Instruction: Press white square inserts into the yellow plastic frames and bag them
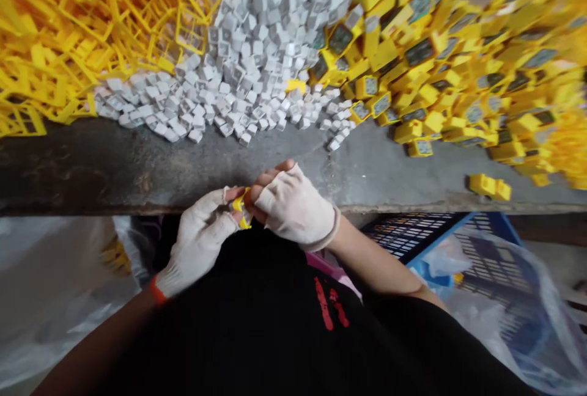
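Note:
My left hand (199, 240) and my right hand (293, 206), both in white fingerless gloves, meet at the near edge of the grey table (137, 167). Together they pinch a small yellow plastic piece (241, 211) between their fingertips. Both hands are closed around it. Beyond them lies a heap of small white cube-shaped parts (247, 66).
Yellow open frames (68, 35) are piled at the back left. Yellow blocks with dark faces (440, 72) are heaped at the right, two loose ones (490, 187) near the edge. A blue crate (458, 243) lined with clear plastic sits below right. Clear plastic sheet (50, 292) lies lower left.

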Demonstrator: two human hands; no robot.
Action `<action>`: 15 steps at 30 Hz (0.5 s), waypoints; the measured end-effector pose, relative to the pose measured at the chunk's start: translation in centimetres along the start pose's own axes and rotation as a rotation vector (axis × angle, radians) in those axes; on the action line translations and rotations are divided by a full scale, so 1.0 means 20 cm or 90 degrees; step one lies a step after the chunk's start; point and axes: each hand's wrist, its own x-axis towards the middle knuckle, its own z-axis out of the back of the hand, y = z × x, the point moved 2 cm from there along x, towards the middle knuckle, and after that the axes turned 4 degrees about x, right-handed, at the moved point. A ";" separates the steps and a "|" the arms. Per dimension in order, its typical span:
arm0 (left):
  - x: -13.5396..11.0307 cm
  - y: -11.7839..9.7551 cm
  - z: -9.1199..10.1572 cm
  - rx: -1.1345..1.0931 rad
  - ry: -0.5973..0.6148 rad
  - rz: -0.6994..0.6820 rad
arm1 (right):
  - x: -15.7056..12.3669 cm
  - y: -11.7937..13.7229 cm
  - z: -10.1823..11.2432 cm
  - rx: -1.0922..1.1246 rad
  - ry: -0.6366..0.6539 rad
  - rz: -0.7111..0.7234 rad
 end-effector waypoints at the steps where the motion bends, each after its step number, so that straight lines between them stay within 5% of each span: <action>1: 0.01 -0.01 0.00 -0.013 0.002 0.027 | 0.01 0.00 0.00 0.022 0.029 0.012; 4: 0.05 -0.03 -0.01 -0.107 -0.007 0.116 | 0.01 -0.15 0.03 0.124 0.059 -0.009; 6: 0.07 -0.04 -0.02 -0.155 -0.014 0.153 | 0.01 -0.40 0.08 0.153 -0.008 -0.161; 8: 0.09 -0.04 -0.01 -0.165 -0.022 0.158 | 0.00 -0.73 0.14 0.075 -0.141 -0.411; 10: 0.09 -0.03 0.00 -0.155 -0.029 0.145 | 0.03 -1.03 0.18 0.013 -0.184 -0.522; 13: 0.10 0.00 0.02 -0.146 -0.034 0.122 | 0.11 -1.34 0.18 -0.042 -0.200 -0.609; 15: 0.10 0.00 0.02 -0.151 -0.038 0.116 | 0.16 -1.42 0.17 -0.055 -0.204 -0.621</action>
